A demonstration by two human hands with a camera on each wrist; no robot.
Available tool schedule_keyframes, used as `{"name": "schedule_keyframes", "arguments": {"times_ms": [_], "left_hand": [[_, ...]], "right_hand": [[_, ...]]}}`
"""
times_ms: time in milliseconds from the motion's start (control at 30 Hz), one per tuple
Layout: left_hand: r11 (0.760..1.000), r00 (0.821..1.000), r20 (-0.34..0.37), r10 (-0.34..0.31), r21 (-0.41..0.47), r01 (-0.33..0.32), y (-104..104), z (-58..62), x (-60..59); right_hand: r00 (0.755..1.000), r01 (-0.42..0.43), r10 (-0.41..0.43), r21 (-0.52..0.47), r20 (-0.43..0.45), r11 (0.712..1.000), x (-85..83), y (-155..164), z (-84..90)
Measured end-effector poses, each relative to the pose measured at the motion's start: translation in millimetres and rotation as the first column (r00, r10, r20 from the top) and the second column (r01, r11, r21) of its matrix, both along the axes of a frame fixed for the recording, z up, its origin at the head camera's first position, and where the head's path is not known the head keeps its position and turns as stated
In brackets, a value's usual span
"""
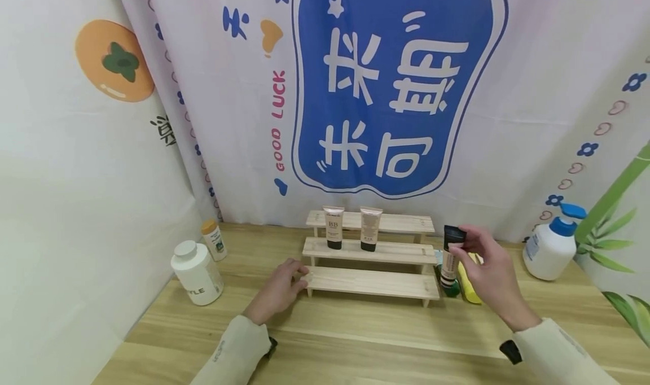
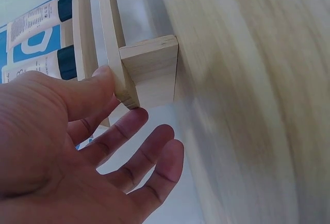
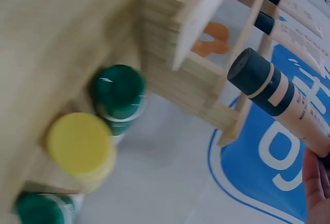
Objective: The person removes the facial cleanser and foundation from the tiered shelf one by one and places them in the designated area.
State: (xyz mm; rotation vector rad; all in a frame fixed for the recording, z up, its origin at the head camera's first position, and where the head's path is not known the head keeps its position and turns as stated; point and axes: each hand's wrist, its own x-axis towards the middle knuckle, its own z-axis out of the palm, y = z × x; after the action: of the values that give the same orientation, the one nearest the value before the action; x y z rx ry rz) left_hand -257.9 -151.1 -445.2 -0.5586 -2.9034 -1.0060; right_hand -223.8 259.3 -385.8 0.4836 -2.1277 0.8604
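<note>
My left hand (image 1: 279,289) is at the left end of a three-step wooden display rack (image 1: 370,283). It pinches the lowest shelf's corner between thumb and index finger, the other fingers loosely bent, as the left wrist view shows. Past the rack's right end, my right hand (image 1: 490,266) holds a beige cosmetic tube (image 1: 449,265) upright by its black top end. The tube's dark, banded lower end (image 3: 252,77) points away from the fingers in the right wrist view. Two pale BB cream tubes (image 1: 333,225) stand cap down on the middle shelf, left of its centre.
Right of the rack, partly behind my right hand, are a yellow-topped container (image 3: 80,144) and two green-topped ones (image 3: 119,92). A blue-and-white pump bottle (image 1: 550,248) stands farther right. At left are a white bottle (image 1: 198,275) and an orange-capped bottle (image 1: 214,241). A printed curtain (image 1: 238,103) hangs behind.
</note>
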Motion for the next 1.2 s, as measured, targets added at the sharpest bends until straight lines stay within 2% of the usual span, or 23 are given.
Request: {"name": "schedule_keyframes", "arguments": {"times_ms": [100, 333, 533, 700, 867, 1000, 1200], "left_hand": [[1.000, 1.000, -0.005, 0.005, -0.002, -0.005, -1.6, 1.1, 0.0], [1.000, 1.000, -0.015, 0.009, -0.007, -0.009, -1.9, -1.1, -1.6], [1.000, 1.000, -0.021, -0.002, -0.014, 0.002, -2.5, -2.4, -1.6], [1.000, 1.000, -0.019, 0.001, -0.014, -0.001, -2.6, -2.4, -1.3], [1.000, 1.000, -0.013, 0.004, -0.019, -0.004, -2.5, -3.1, -1.6], [1.000, 1.000, -0.013, -0.001, -0.009, 0.001, -2.3, -3.2, -1.7], [1.000, 1.000, -0.023, -0.005, -0.004, 0.005, -1.4, -2.2, -1.8]], "right_hand": [[1.000, 0.011, -0.011, 0.031, 0.021, 0.999, 6.5, 3.7, -6.9], [0.994, 0.018, -0.021, 0.027, 0.108, 0.999, 22.8, 8.5, -23.1], [0.965, 0.024, -0.047, 0.092, 0.259, 0.996, 34.3, 9.1, -33.2], [0.901, 0.004, -0.066, 0.145, 0.428, 0.989, 37.0, 10.0, -37.6], [0.811, -0.032, -0.077, 0.175, 0.581, 0.984, 34.4, 9.7, -43.7], [0.737, -0.047, -0.098, 0.195, 0.669, 0.980, 33.0, 9.1, -50.1], [0.686, -0.067, -0.104, 0.204, 0.721, 0.977, 30.7, 12.0, -58.0]]}}
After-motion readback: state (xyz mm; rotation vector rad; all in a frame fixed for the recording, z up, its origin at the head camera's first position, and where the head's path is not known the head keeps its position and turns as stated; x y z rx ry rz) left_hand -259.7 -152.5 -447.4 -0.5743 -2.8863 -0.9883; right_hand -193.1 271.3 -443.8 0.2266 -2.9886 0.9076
